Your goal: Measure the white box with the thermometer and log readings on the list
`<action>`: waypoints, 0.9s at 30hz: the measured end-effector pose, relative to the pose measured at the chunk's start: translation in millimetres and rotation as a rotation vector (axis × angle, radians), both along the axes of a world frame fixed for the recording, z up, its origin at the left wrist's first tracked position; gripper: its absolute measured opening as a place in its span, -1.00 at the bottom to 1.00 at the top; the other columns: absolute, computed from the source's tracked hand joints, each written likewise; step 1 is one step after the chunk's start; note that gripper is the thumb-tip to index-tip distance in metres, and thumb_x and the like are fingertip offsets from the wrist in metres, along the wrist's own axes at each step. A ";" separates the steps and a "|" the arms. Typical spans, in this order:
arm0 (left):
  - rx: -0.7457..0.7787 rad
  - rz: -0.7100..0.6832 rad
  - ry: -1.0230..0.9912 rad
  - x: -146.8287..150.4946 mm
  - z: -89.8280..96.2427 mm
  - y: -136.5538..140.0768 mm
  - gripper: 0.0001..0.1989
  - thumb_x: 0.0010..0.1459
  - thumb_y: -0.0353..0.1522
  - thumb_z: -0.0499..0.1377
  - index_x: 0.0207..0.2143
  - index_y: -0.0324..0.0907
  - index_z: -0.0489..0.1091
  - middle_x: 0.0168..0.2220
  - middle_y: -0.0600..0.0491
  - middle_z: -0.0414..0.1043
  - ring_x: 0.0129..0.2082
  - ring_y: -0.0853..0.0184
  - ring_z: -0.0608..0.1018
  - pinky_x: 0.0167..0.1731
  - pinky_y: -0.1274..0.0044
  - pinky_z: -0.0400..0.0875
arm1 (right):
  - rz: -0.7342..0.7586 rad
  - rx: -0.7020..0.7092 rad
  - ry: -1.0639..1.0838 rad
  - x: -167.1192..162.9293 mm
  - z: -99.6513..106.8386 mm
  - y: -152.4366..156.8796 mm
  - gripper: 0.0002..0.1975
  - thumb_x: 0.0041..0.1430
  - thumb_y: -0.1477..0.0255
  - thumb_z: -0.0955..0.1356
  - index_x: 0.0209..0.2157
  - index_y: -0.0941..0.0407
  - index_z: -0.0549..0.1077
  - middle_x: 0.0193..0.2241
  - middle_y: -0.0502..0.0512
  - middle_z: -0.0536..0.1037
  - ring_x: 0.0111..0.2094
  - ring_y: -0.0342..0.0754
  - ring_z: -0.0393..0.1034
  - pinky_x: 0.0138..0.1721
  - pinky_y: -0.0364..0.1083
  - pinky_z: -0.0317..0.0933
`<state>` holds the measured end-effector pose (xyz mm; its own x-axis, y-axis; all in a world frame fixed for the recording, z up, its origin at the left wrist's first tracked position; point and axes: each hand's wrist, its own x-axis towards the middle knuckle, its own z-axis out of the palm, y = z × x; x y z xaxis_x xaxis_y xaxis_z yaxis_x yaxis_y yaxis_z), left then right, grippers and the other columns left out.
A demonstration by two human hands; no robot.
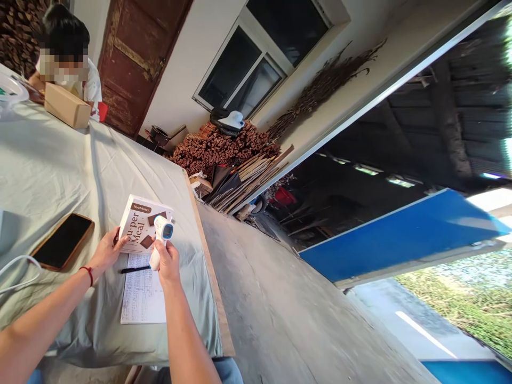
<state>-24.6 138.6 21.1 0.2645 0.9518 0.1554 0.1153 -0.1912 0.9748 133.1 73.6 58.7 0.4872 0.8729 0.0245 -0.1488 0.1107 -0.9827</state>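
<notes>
My left hand [109,249] grips the left edge of a white and brown "Su-per Meal" box [136,226], its thumb on the printed front. In my right hand [168,261] is a white infrared thermometer [162,240], with my fingers wrapped round its handle. The thermometer's small blue-rimmed screen faces me, and its head overlaps the right part of the box. Below the box lies a sheet of paper [140,304] covered in handwriting, with a black pen [135,270] across its upper part. My right hand and forearm hide part of the sheet's right side.
A phone [64,241] lies left of my left hand, near a white cable [20,258]. Across the cloth-covered table [128,160] a person [68,69] sits behind a cardboard box [67,105]. The table's right edge [212,272] borders a concrete floor [272,298]. Firewood [216,146] is stacked along the wall.
</notes>
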 end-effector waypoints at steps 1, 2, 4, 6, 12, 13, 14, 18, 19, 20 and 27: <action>-0.004 0.000 -0.009 0.0 -1.1 0.4 -0.50 0.06 0.03 0.14 -0.14 -0.16 0.43 -0.26 -0.02 0.58 -0.26 0.15 0.57 -0.29 0.40 0.46 | 0.000 0.006 -0.007 -0.5 -1.2 0.0 -0.61 -0.18 0.15 0.47 -0.39 0.17 0.52 -0.58 -0.05 0.43 -0.52 -0.17 0.24 -0.44 -0.15 0.13; -0.005 0.002 -0.016 0.0 -1.9 0.7 -0.50 0.05 0.02 0.15 -0.15 -0.16 0.43 -0.27 -0.02 0.58 -0.28 0.16 0.57 -0.30 0.39 0.46 | 0.002 0.015 -0.011 -1.1 -1.9 -0.3 -0.61 -0.18 0.14 0.47 -0.39 0.16 0.51 -0.57 -0.06 0.43 -0.52 -0.17 0.25 -0.43 -0.15 0.14; 0.001 0.011 -0.024 -0.1 -2.5 0.4 -0.51 0.04 0.01 0.16 -0.15 -0.16 0.44 -0.27 -0.02 0.58 -0.29 0.16 0.57 -0.31 0.40 0.46 | 0.013 0.035 -0.006 -2.6 -1.4 -1.1 -0.61 -0.18 0.15 0.48 -0.38 0.15 0.49 -0.55 -0.05 0.45 -0.50 -0.16 0.27 -0.42 -0.15 0.16; -0.001 0.018 -0.036 -0.1 -2.1 -0.5 -0.53 0.05 0.00 0.16 -0.16 -0.16 0.44 -0.27 -0.01 0.57 -0.28 0.17 0.56 -0.30 0.40 0.46 | 0.026 0.056 0.014 -4.5 1.5 -1.5 -0.60 -0.19 0.16 0.48 -0.35 0.15 0.48 -0.51 -0.04 0.47 -0.48 -0.16 0.29 -0.42 -0.15 0.16; -0.019 0.012 -0.082 0.8 -2.5 -1.4 -0.56 0.05 -0.03 0.18 -0.17 -0.17 0.44 -0.28 -0.01 0.57 -0.28 0.16 0.57 -0.30 0.38 0.46 | 0.060 0.068 0.038 -8.6 11.1 -2.7 -0.55 -0.17 0.17 0.48 -0.26 0.13 0.44 -0.44 -0.01 0.49 -0.43 -0.14 0.33 -0.41 -0.15 0.18; -0.016 0.014 -0.086 1.2 -3.4 -0.9 -0.55 0.05 -0.04 0.18 -0.16 -0.18 0.43 -0.27 -0.02 0.56 -0.28 0.16 0.57 -0.30 0.37 0.46 | 0.061 0.063 0.041 -9.0 12.0 -2.9 -0.55 -0.17 0.17 0.48 -0.26 0.13 0.44 -0.43 -0.01 0.49 -0.43 -0.14 0.33 -0.40 -0.15 0.19; -0.014 0.017 -0.089 1.6 -4.6 -0.3 -0.55 0.04 -0.04 0.19 -0.16 -0.18 0.43 -0.27 -0.02 0.56 -0.28 0.16 0.57 -0.29 0.37 0.46 | 0.064 0.058 0.043 -9.3 12.6 -3.1 -0.55 -0.18 0.17 0.48 -0.27 0.13 0.44 -0.43 -0.01 0.50 -0.42 -0.14 0.33 -0.40 -0.16 0.19; -0.027 0.025 -0.124 4.2 -10.1 1.0 -0.51 0.03 -0.03 0.19 -0.12 -0.20 0.37 -0.24 -0.05 0.54 -0.25 0.16 0.56 -0.26 0.34 0.47 | 0.063 0.045 0.002 -9.5 14.0 -5.0 -0.55 -0.19 0.16 0.49 -0.28 0.12 0.45 -0.40 0.01 0.52 -0.41 -0.13 0.33 -0.39 -0.15 0.20; -0.033 0.023 -0.144 5.1 -11.5 0.8 -0.49 0.04 -0.03 0.18 -0.09 -0.20 0.34 -0.22 -0.06 0.53 -0.23 0.16 0.56 -0.24 0.34 0.47 | 0.059 0.036 -0.008 -8.9 14.1 -6.5 -0.56 -0.18 0.15 0.49 -0.30 0.12 0.45 -0.40 0.02 0.52 -0.42 -0.14 0.33 -0.39 -0.15 0.20; -0.038 0.018 -0.168 6.1 -13.0 0.6 -0.48 0.05 -0.03 0.17 -0.06 -0.20 0.30 -0.19 -0.07 0.52 -0.20 0.17 0.55 -0.21 0.33 0.47 | 0.056 0.023 -0.011 -7.9 14.1 -8.8 -0.56 -0.18 0.14 0.49 -0.31 0.13 0.46 -0.42 0.02 0.52 -0.44 -0.14 0.31 -0.40 -0.15 0.20; 0.135 0.113 -0.099 9.7 -24.8 3.2 -0.40 0.10 -0.10 0.11 0.11 -0.22 0.16 0.01 -0.16 0.36 0.03 0.13 0.43 0.08 0.21 0.32 | 0.111 -0.057 -0.129 20.1 9.2 -55.3 -0.52 -0.08 0.10 0.48 -0.21 0.16 0.51 -0.33 0.11 0.59 -0.41 -0.09 0.40 -0.41 -0.13 0.27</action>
<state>-14.9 141.8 -3.8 0.1345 0.9433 0.3036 0.0485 -0.3123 0.9487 153.2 18.3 68.0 0.3840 0.9229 0.0289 -0.0296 0.0436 -0.9986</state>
